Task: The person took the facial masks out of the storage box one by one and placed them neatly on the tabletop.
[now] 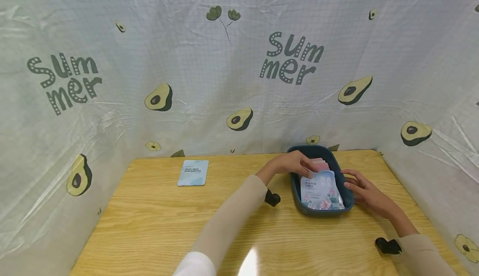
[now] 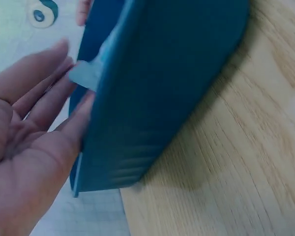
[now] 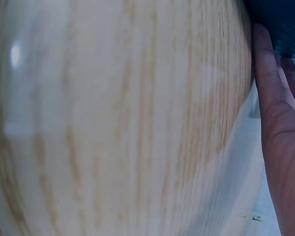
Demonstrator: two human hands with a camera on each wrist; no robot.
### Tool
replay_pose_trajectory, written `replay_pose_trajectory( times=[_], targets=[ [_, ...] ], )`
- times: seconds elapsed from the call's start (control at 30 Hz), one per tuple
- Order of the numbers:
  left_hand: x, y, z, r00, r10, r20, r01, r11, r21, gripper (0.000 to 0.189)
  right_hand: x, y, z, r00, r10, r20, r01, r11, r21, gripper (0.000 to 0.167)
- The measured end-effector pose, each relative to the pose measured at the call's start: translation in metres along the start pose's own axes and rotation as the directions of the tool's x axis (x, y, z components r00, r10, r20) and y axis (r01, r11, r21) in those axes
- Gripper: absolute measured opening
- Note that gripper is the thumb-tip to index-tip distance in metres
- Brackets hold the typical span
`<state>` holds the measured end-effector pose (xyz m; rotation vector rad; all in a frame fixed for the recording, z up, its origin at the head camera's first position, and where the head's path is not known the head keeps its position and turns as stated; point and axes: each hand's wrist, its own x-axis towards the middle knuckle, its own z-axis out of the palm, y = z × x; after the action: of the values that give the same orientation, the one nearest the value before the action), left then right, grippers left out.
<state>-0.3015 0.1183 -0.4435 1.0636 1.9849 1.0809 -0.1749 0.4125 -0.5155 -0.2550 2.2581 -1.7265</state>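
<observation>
A dark blue plastic basket (image 1: 304, 209) stands at the right of the wooden table. In it leans a white sachet (image 1: 318, 190) printed with pink flowers, in front of pink packets (image 1: 319, 164). My left hand (image 1: 293, 163) reaches over the basket's left rim and pinches the sachet's upper left corner. In the left wrist view, that pale corner (image 2: 86, 74) juts past the rim beside my thumb and fingers. My right hand (image 1: 368, 193) rests against the basket's right side, fingers fairly straight; the right wrist view shows fingers (image 3: 268, 73) along the outer wall.
A light blue flat packet (image 1: 193, 173) lies at the back left of the table (image 1: 161, 226). White sheeting (image 1: 202, 101) with avocado prints hangs behind the table and along both sides. The basket stands close to the back edge.
</observation>
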Motion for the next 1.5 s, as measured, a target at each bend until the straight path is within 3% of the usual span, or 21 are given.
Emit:
replay_pose_trajectory(
  times=[0.13,0.2,0.27,0.33,0.43,0.53,0.63,0.77,0.87,0.97,1.03,1.2,1.27,1.37,1.5],
  targets=[
    [-0.005,0.006,0.001,0.996,0.019,0.088,-0.011,0.995,-0.097,0.065,0.001,-0.001,0.001,1.000,0.014,-0.005,-0.014,1.000,-0.023,0.053],
    [-0.007,0.008,0.003,0.998,-0.011,0.061,0.018,0.992,-0.122,0.073,0.002,-0.001,0.001,1.000,0.017,-0.006,-0.017,0.999,-0.031,0.054],
    [-0.008,0.008,0.006,0.999,-0.054,-0.006,0.053,0.992,-0.117,0.076,0.003,0.000,0.001,1.000,0.019,-0.006,-0.019,0.999,-0.036,0.055],
    [-0.009,0.007,0.010,0.993,-0.085,-0.076,0.079,0.993,-0.082,0.072,0.002,0.002,0.001,1.000,0.020,-0.011,-0.020,0.999,-0.038,0.055],
    [-0.009,0.005,0.019,0.987,-0.080,-0.139,0.083,0.996,0.018,0.058,0.000,0.004,0.000,0.999,0.024,-0.021,-0.025,0.999,-0.043,0.054],
    [-0.011,0.004,0.025,0.983,-0.055,-0.176,0.073,0.993,0.096,0.038,-0.001,0.005,0.001,0.999,0.022,-0.025,-0.023,0.999,-0.035,0.054],
    [-0.015,0.006,0.029,0.981,-0.035,-0.191,0.054,0.994,0.097,0.032,-0.001,0.005,0.002,1.000,0.012,-0.016,-0.012,0.999,-0.031,0.055],
    [-0.022,0.010,0.032,0.986,-0.076,-0.150,0.071,0.997,-0.033,0.045,0.000,0.004,0.003,1.000,0.014,-0.015,-0.014,0.999,-0.030,0.055],
    [-0.026,0.013,0.039,0.984,-0.119,-0.133,0.096,0.982,-0.163,0.056,0.000,0.004,0.003,1.000,0.011,-0.012,-0.011,1.000,-0.021,0.055],
    [-0.030,0.013,0.049,0.974,-0.142,-0.178,0.098,0.967,-0.234,0.061,0.000,0.004,0.002,1.000,0.015,-0.015,-0.015,1.000,-0.010,0.054],
    [-0.031,0.013,0.054,0.963,-0.133,-0.235,0.084,0.975,-0.208,0.057,0.000,0.003,0.002,1.000,0.009,-0.012,-0.010,1.000,-0.014,0.055],
    [-0.031,0.013,0.061,0.911,-0.146,-0.385,0.084,0.981,-0.174,0.033,-0.001,-0.001,0.004,1.000,-0.002,-0.005,0.002,1.000,-0.017,0.056],
    [-0.031,0.013,0.063,0.892,-0.168,-0.420,0.081,0.973,-0.218,0.026,-0.001,0.000,0.004,1.000,-0.001,-0.002,0.001,1.000,-0.010,0.055],
    [-0.031,0.013,0.066,0.883,-0.178,-0.434,0.048,0.955,-0.293,0.027,-0.001,0.001,0.003,1.000,-0.005,0.005,0.005,1.000,0.001,0.054],
    [-0.029,0.013,0.068,0.888,-0.176,-0.424,0.007,0.929,-0.370,0.033,0.001,0.003,0.002,1.000,0.002,-0.001,-0.002,1.000,0.003,0.053]
  ],
)
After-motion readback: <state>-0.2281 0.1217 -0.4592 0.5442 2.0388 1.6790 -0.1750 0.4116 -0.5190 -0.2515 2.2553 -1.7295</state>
